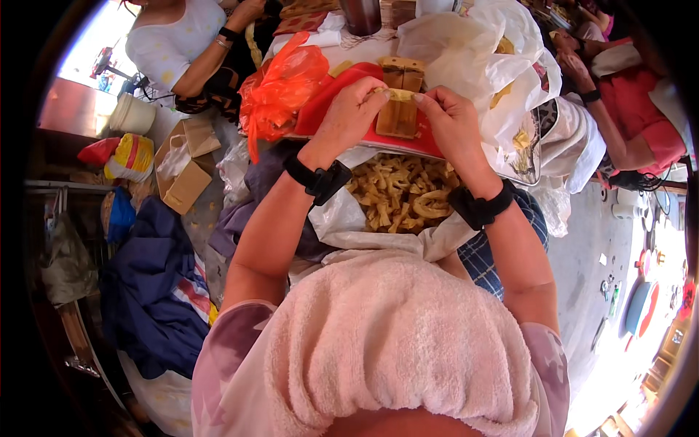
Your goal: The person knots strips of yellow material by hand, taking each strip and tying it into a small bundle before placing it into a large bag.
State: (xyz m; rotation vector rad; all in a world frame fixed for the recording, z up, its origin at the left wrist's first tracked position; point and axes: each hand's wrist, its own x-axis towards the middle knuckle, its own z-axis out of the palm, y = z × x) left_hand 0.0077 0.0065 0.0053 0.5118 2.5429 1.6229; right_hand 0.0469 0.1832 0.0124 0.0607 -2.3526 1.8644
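Observation:
A short pale-yellow strip point(401, 95) spans the gap between my two hands. My left hand point(349, 120) pinches its left end, and the fingers of my right hand point(451, 120) close on the other end. Directly beneath the strip lies a slotted wooden block point(397, 122), resting on a red sheet point(335, 91) at the table's near side. On my lap, below the hands, a white bag point(342, 222) gapes around a heap of curled yellow-brown pieces point(399, 197). What these pieces are I cannot tell.
A knotted orange-red plastic bag point(285, 86) sits left of the hands; a large translucent bag point(466, 47) with yellow pieces is right. A dark cup point(361, 16) stands behind. People's arms point(200, 76) flank the table. A cardboard box point(186, 164) is on the floor at left.

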